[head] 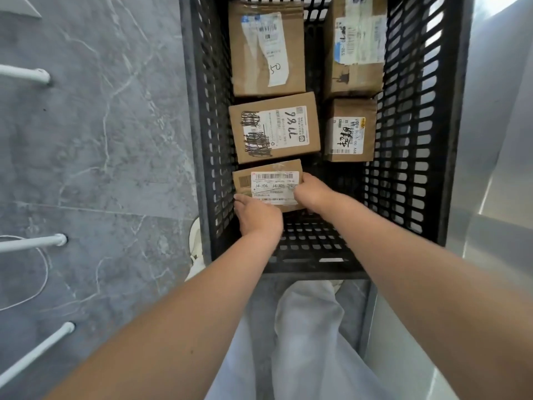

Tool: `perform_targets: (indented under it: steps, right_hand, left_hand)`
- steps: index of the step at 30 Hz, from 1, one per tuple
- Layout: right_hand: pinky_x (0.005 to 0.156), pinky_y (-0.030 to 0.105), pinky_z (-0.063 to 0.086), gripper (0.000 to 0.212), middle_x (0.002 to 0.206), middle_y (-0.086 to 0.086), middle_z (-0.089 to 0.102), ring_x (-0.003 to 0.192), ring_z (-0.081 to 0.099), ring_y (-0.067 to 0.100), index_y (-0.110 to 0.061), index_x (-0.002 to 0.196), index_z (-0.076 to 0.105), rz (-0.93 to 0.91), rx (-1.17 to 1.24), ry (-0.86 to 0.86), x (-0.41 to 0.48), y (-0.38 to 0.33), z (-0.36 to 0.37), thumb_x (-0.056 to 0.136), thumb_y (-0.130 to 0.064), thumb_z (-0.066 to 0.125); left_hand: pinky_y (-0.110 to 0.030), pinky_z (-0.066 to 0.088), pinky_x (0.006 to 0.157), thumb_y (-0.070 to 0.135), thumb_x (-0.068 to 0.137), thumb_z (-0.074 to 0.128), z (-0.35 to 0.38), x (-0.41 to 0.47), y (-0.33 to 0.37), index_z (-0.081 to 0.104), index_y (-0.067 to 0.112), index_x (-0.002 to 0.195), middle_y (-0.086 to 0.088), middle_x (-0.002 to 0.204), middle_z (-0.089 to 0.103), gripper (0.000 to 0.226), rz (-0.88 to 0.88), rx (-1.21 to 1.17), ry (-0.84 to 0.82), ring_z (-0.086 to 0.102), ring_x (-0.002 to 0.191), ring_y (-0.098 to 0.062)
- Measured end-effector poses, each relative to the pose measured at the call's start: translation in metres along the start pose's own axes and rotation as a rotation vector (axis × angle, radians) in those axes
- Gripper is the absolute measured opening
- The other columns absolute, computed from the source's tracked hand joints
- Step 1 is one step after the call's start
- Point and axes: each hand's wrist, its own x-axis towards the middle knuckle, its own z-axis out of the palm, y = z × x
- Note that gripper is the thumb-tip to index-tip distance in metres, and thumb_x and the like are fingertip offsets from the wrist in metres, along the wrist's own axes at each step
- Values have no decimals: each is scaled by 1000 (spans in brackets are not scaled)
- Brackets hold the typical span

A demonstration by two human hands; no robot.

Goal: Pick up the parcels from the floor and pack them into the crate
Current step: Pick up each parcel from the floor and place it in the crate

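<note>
on the grey marbled floor [101,140] we see no parcels waiting. our left hand [258,217] grips the near corner of a small brown cardboard parcel with a white label [268,180], our right hand [313,193] its right edge, fingers [240,197] curled round it, low inside the black plastic lattice crate [409,140]; four brown cardboard boxes [274,128] already lie packed beyond, so nearly done, we judge.

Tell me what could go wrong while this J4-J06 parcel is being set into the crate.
The left hand grips the J4-J06 parcel close to the crate's left wall, so fingers may get pinched there. The parcel's far edge sits tight to the scribbled-label parcel; it could catch and settle tilted.
</note>
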Motion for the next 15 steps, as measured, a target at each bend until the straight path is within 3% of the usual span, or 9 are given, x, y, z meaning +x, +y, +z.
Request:
perform_targets:
  steps: [2,4,6,8,12,15]
  right_hand:
    - [87,31,47,31,118,4,60,105,57,23,-5,124,60,28,-289,-64,-4,-7,-9,99,-13,43]
    - [80,31,48,27,117,9,62,95,58,24,-3,118,62,33,-561,-63,-15,-18,-17,100,-13,44]
    - [72,31,48,18,110,10,64,86,57,24,-4,102,62,13,-597,25,-35,-30,-25,98,-10,46]
    - [71,32,47,15,110,14,64,86,57,25,-7,90,59,-34,-470,141,-63,-50,-33,96,-9,46]
    - [86,34,48,32,126,15,58,109,57,28,-3,126,54,-172,-337,242,-145,-104,-50,95,-9,49]
    - [99,36,43,41,134,12,49,123,49,27,-5,134,46,-330,-462,336,-228,-153,-71,95,-15,53]
  left_hand:
    - [-34,10,121,10,98,42,-2,-17,-3,2,8,155,-7,164,-6,70,174,57,-20,-2,151,-22]
    - [-33,2,121,11,99,41,-2,-25,0,7,14,156,-2,164,-8,66,295,99,-15,-8,150,-18]
    - [-31,2,120,12,101,40,-17,-37,8,11,15,156,-1,164,-3,62,330,53,-13,-4,151,-17]
    - [-29,5,120,11,101,38,-41,-55,21,15,15,156,0,164,2,60,401,9,19,0,151,-14]
    - [-30,4,122,9,101,35,-114,-105,66,16,16,155,4,164,5,58,619,31,54,1,150,-9]
    - [-35,5,124,10,100,33,-185,-164,112,18,13,155,0,164,9,57,806,88,146,1,150,-11]
